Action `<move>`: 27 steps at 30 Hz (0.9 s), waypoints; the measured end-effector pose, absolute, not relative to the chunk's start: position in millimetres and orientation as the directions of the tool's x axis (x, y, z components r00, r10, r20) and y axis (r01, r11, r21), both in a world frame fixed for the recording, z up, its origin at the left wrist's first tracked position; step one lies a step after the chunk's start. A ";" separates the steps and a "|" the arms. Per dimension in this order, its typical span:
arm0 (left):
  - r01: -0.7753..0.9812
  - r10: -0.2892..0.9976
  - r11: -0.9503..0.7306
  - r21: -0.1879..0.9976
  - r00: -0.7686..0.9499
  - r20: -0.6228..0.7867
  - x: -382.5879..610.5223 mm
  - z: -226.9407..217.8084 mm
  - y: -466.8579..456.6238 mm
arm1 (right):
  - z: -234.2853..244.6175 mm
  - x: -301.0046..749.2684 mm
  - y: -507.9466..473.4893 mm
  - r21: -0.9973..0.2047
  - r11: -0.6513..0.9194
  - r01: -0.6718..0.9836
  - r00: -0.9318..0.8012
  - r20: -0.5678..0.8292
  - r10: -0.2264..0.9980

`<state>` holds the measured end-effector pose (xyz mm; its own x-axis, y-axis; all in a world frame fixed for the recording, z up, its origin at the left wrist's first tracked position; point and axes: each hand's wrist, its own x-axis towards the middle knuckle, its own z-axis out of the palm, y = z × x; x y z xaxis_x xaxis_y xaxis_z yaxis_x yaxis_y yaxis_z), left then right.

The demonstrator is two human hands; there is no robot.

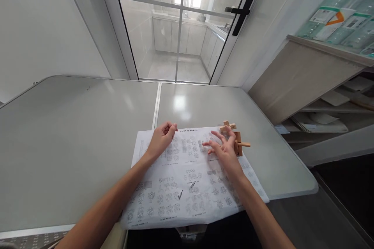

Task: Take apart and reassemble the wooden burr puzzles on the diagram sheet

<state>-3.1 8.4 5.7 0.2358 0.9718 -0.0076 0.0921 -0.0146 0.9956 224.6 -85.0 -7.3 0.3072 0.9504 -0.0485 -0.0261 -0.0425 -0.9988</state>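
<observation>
A large white instruction sheet, printed with rows of small diagrams, lies across the front of the grey table. Over its upper left part my left hand is closed, fingers curled in and thumb against them; whatever it may hold is hidden. My right hand is open with fingers spread above the upper right of the sheet. Just beside it, partly covered by the fingers, sit wooden puzzle pieces: a light cross-shaped one and a darker brown block with a peg sticking out to the right.
The grey table has a seam down its middle and a rounded right corner. Beyond it stands a glass door with a black handle. On the right, a wooden shelf carries wrapped plastic bottles.
</observation>
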 end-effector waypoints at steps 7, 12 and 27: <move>0.086 0.972 -0.009 0.996 0.235 -0.012 -3.0 4.7 9.5 | -12.8 231.5 -64.4 -0.994 -0.045 -0.100 0.435 -0.084 0.896; 0.084 0.972 -0.021 0.996 0.235 0.001 -3.3 4.3 10.0 | -21.2 231.9 -59.6 -0.998 -0.012 -0.061 0.477 -0.040 0.878; 0.175 0.941 -0.127 0.976 0.333 0.063 -9.4 5.5 5.3 | -17.0 209.1 -70.8 -0.990 0.134 -0.038 0.148 0.127 0.981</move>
<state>-9.4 5.3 5.5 0.3327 0.9409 0.0627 0.1751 -0.1270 0.9763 209.1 -70.8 -17.0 0.1479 0.9808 0.1275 -0.0377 0.1344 -0.9902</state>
